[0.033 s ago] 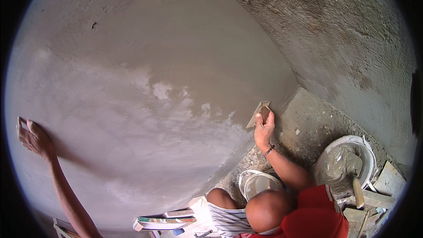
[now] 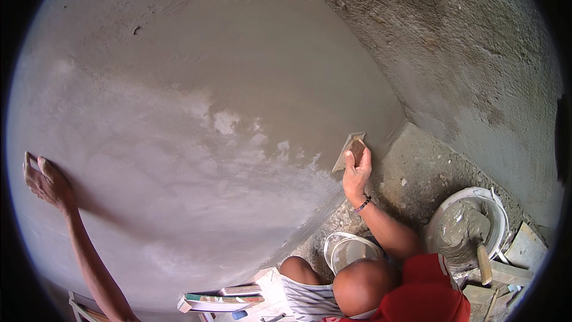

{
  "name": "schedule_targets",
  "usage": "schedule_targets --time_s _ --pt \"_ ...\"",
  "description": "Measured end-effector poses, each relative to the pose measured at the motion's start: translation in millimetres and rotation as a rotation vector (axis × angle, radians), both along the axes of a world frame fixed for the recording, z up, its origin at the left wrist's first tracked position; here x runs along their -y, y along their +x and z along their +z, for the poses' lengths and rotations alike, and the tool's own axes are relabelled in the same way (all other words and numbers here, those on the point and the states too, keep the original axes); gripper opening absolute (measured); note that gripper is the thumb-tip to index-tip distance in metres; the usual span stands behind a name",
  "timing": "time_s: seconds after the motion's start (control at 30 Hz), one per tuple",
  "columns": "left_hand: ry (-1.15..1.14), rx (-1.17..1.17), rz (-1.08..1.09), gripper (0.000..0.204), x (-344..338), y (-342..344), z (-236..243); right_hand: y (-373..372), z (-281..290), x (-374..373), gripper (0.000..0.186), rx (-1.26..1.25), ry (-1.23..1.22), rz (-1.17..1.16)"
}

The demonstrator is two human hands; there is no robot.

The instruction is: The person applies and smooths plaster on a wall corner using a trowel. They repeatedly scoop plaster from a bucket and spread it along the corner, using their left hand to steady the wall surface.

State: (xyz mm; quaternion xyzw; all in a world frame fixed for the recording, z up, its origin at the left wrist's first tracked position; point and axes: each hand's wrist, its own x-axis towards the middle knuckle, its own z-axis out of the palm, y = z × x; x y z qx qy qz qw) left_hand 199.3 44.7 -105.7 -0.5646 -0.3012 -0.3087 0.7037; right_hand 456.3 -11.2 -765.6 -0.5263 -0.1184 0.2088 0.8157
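Note:
My right hand [image 2: 357, 174] is closed round the brown grip of a small flat plastering float [image 2: 344, 156]. The float's thin pale plate lies against the grey plastered wall [image 2: 196, 203], low down near the corner with the rough wall. A beaded bracelet [image 2: 362, 204] circles my right wrist. At the far left, my left hand [image 2: 50, 183] rests on the same wall with its fingers stretched out; no tool shows in it. Pale, lighter patches run across the plaster between the two hands, and darker, smoother plaster spreads above them.
Grey mortar fills a white bucket [image 2: 499, 214] at the right, a wooden-handled trowel [image 2: 484, 265] leaning in it. A smaller bucket [image 2: 351, 251] stands by my knees [image 2: 357, 286]. Boards [image 2: 527, 249] lie at the right edge, a stack of flat pieces [image 2: 220, 302] at the bottom. The rough wall [image 2: 471, 42] rises right.
The whole view has shifted very slightly. My left hand sits a little higher in the picture; my right hand keeps the float at almost the same spot on the wall.

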Motion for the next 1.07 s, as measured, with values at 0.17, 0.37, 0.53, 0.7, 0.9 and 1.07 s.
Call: schedule_targets --time_s 0.17,0.37,0.53,0.7,0.9,1.07 --pt "0.012 -0.005 -0.042 0.052 6.1 7.1 -6.5 41.0 158.8 -6.9 0.054 0.533 0.150 0.084" --pt "0.023 0.057 -0.075 0.051 12.2 29.2 -28.0 27.7 118.0 22.8 0.058 1.239 0.031 0.213" --pt "0.040 0.110 -0.100 0.052 11.1 43.5 -41.9 56.3 246.3 -20.6 0.045 0.584 0.262 0.005" --pt "0.026 0.170 -0.046 0.051 17.6 44.5 -44.3 -8.2 302.7 6.0 0.047 1.465 0.312 0.075" --pt "0.062 0.165 -0.091 0.053 20.9 42.2 -43.3 91.4 268.0 -17.5 0.043 0.854 0.088 0.001" --pt "0.070 0.194 -0.105 0.051 13.7 54.4 -46.7 57.4 34.2 45.6 0.043 0.511 -0.313 0.247"
